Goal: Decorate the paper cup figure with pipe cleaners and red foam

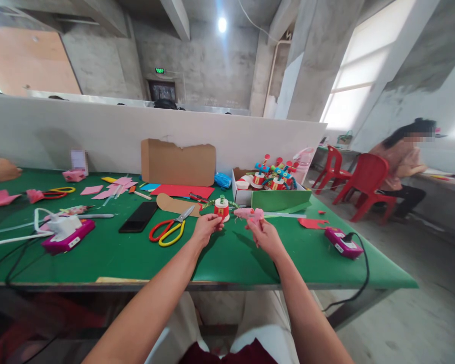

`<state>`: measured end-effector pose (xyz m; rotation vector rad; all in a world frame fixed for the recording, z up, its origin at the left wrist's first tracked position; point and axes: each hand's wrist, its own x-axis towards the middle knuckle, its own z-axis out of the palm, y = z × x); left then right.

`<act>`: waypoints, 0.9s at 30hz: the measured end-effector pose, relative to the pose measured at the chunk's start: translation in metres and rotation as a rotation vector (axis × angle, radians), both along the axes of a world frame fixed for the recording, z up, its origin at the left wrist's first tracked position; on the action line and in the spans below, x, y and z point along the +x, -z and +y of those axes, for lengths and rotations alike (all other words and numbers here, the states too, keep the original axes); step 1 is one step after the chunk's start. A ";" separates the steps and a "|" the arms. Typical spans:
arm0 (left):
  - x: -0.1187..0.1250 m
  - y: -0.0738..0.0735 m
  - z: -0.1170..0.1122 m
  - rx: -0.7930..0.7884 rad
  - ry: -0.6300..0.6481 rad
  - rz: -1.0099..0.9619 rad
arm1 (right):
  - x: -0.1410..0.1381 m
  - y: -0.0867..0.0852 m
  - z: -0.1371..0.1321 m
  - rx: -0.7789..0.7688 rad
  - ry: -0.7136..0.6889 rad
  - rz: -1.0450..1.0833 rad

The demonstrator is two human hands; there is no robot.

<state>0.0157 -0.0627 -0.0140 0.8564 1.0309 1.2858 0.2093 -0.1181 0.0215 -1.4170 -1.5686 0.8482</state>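
My left hand is closed on a small red-and-white paper cup figure with a green top and pipe-cleaner arms, holding it just above the green table. My right hand grips a pink glue gun, its nozzle pointing left toward the cup figure. Both hands are near the table's middle, a little in front of a cardboard box filled with several finished cup figures.
Red-and-yellow scissors and a black phone lie left of my hands. A pink power strip sits far left, another with a black cable at right. Cardboard, red paper, pink scraps. Another person's hand at left; someone sits on red chairs.
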 end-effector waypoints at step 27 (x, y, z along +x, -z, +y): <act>-0.002 0.005 0.002 0.034 0.079 0.023 | -0.019 0.000 -0.004 0.214 -0.080 -0.338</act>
